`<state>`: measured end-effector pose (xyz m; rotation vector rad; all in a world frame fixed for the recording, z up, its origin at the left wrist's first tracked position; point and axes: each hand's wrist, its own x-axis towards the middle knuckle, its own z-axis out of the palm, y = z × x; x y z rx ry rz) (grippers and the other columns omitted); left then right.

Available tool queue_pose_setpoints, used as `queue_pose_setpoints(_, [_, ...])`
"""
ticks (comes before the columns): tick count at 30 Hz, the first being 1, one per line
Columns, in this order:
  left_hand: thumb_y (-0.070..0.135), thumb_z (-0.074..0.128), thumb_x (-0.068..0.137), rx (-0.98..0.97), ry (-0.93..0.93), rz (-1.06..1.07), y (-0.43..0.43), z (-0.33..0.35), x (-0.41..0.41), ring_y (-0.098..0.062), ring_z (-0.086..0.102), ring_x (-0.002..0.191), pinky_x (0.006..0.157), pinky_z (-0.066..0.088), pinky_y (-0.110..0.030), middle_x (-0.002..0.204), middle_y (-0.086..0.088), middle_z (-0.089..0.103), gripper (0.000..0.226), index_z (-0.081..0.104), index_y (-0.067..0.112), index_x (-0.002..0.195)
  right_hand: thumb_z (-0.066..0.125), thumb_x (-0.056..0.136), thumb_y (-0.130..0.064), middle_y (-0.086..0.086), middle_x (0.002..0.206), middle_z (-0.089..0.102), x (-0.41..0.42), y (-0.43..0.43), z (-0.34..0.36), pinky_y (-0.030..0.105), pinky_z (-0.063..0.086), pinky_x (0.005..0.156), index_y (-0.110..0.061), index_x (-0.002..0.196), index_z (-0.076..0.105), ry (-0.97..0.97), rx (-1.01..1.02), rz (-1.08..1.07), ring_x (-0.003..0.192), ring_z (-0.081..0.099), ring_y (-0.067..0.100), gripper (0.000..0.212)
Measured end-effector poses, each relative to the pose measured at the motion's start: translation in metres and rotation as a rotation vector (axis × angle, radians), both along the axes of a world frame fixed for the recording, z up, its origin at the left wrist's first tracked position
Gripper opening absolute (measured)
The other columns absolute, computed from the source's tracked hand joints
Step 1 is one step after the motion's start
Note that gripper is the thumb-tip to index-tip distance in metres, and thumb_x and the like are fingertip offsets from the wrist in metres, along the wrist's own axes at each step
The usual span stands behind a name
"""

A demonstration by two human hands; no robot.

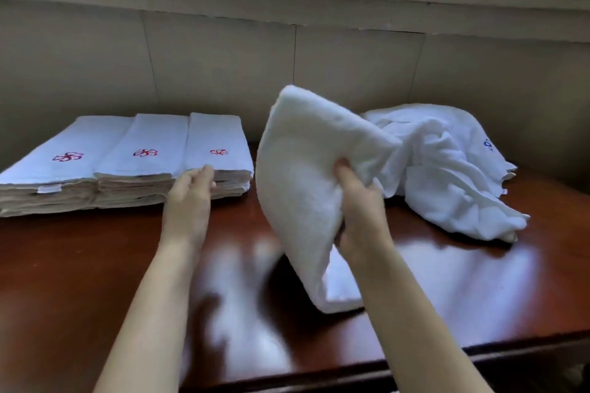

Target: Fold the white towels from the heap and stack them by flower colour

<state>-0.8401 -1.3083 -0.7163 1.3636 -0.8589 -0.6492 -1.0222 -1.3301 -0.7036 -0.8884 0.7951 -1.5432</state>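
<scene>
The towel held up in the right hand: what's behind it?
Behind the held towel, gripped by the right hand, the towel heap and tabletop show. It covers the heap's left edge.

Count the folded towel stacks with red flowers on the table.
3, side by side at the table's far left: left stack, middle stack, right stack, whose front edge the left hand reaches.

Held towel flower hidden; heap flower partly hidden.

Three folded stacks left on table; heap right.
</scene>
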Motion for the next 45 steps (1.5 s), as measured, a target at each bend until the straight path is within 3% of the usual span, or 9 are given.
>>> queue_pose_setpoints(2, [0.042,0.045,0.096,0.040,-0.371,0.148,0.001,-0.004,0.010,-0.018,0.049,0.109,0.095,0.039,-0.036,0.116,-0.002,0.058,0.029,0.059,0.022,0.111,0.056,0.094,-0.021,0.012,0.104,0.071,-0.021,-0.022,0.008,0.033,0.058,0.073,-0.008,0.113,0.062,-0.271,0.068,-0.063,0.090,0.070,0.022,0.025])
queue_pose_setpoints(4, [0.046,0.040,0.095,0.201,-0.598,0.209,-0.004,-0.012,0.021,-0.030,0.043,0.122,0.103,0.035,-0.043,0.129,-0.010,0.053,0.043,0.056,0.019,0.125,0.057,0.092,-0.013,0.014,0.114,0.065,-0.039,-0.040,-0.010,0.034,0.056,0.077,-0.001,0.125,0.055,-0.233,0.165,-0.261,0.094,0.067,0.022,0.035])
queue_pose_setpoints(10, [0.056,0.032,0.094,0.695,-0.654,0.041,-0.025,-0.051,0.041,-0.038,0.035,0.131,0.108,0.029,-0.043,0.142,-0.015,0.042,0.058,0.042,0.020,0.139,0.050,0.085,0.001,0.027,0.130,0.049,-0.083,-0.055,-0.089,0.040,0.043,0.090,0.005,0.133,0.032,0.631,0.472,-0.591,0.114,0.052,0.037,0.051])
queue_pose_setpoints(14, [0.044,0.034,0.096,0.752,-0.789,-0.183,-0.031,-0.071,0.038,-0.035,0.041,0.125,0.106,0.033,-0.039,0.134,-0.010,0.049,0.042,0.056,0.023,0.124,0.050,0.087,-0.007,0.026,0.134,0.046,-0.095,-0.056,-0.091,0.040,0.040,0.090,-0.001,0.139,0.029,0.885,0.396,-0.615,0.118,0.048,0.041,0.056])
queue_pose_setpoints(20, [0.035,0.062,0.087,0.508,-0.584,-0.313,-0.021,-0.066,0.036,-0.019,0.055,0.079,0.065,0.041,-0.030,0.096,-0.006,0.062,0.029,0.057,0.007,0.093,0.060,0.090,-0.025,0.023,0.130,0.052,-0.097,-0.062,-0.097,0.041,0.039,0.098,-0.002,0.139,0.034,1.131,0.327,-0.472,0.120,0.048,0.040,0.060])
queue_pose_setpoints(25, [0.031,0.068,0.085,0.494,-0.519,-0.456,-0.011,-0.060,0.046,-0.014,0.061,0.077,0.067,0.045,-0.026,0.090,-0.002,0.067,0.024,0.060,0.009,0.089,0.057,0.092,-0.023,0.025,0.119,0.056,-0.101,-0.068,-0.100,0.041,0.041,0.084,0.000,0.121,0.039,1.113,0.317,-0.539,0.110,0.052,0.041,0.042])
queue_pose_setpoints(33, [0.042,0.071,0.081,0.482,-0.377,-0.566,-0.010,-0.060,0.059,-0.018,0.045,0.072,0.075,0.030,-0.031,0.075,-0.006,0.052,0.036,0.056,0.011,0.070,0.064,0.086,-0.037,0.012,0.125,0.057,-0.116,-0.096,-0.092,0.037,0.037,0.097,-0.011,0.122,0.058,1.435,0.200,-0.282,0.120,0.047,0.032,0.044])
queue_pose_setpoints(40, [0.049,0.081,0.062,0.498,-0.392,-0.516,-0.014,-0.060,0.059,-0.022,0.032,0.072,0.072,0.022,-0.035,0.076,-0.005,0.040,0.049,0.051,0.012,0.068,0.072,0.081,-0.019,0.006,0.077,0.057,-0.134,-0.114,-0.090,0.028,0.034,0.070,-0.006,0.083,0.066,1.140,0.240,-0.282,0.084,0.053,0.024,0.014])
queue_pose_setpoints(45, [0.048,0.083,0.059,0.524,-0.436,-0.535,-0.014,-0.061,0.062,-0.020,0.037,0.069,0.067,0.025,-0.034,0.072,-0.006,0.044,0.048,0.055,0.009,0.066,0.073,0.080,-0.021,0.005,0.083,0.062,-0.134,-0.114,-0.095,0.029,0.036,0.070,-0.012,0.081,0.066,1.129,0.214,-0.301,0.083,0.055,0.021,0.012])
